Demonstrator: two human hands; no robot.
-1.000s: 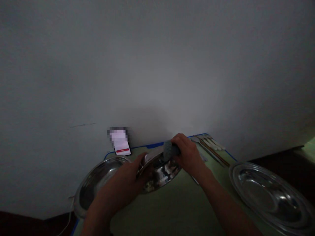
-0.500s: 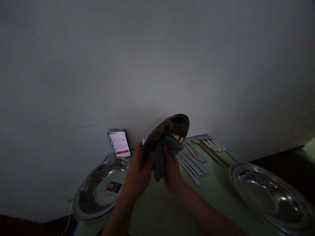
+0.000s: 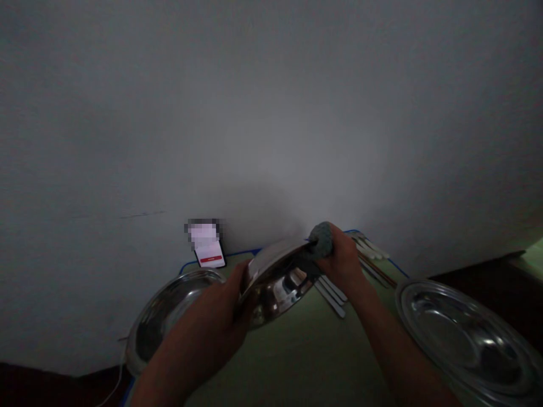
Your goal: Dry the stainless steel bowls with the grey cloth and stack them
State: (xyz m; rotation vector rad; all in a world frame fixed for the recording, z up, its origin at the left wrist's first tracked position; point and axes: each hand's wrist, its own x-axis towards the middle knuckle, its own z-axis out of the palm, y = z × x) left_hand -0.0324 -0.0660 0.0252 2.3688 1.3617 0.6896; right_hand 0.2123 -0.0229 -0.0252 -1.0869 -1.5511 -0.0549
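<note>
A shiny metal bowl (image 3: 280, 291) is held tilted above the table, its outer side towards me. My left hand (image 3: 231, 308) grips its left rim, fingers partly hidden behind the metal. At the right rim, my right hand (image 3: 341, 260) is closed on a grey-green cloth (image 3: 321, 240) that is pressed around the edge. Behind and below the bowl lie several metal knives (image 3: 331, 297), partly covered by it and by my right hand.
A large metal basin (image 3: 142, 333) stands on the left and another metal basin (image 3: 445, 339) on the right. The phone (image 3: 211, 254) leans against the wall (image 3: 271, 113). White-handled cutlery (image 3: 371, 247) and brown chopsticks (image 3: 379, 268) lie at the back right of the green table (image 3: 288, 367).
The bowl has turned, so its outer side faces me instead of its inside. My right hand has moved the cloth up and right, from the inside to the right rim.
</note>
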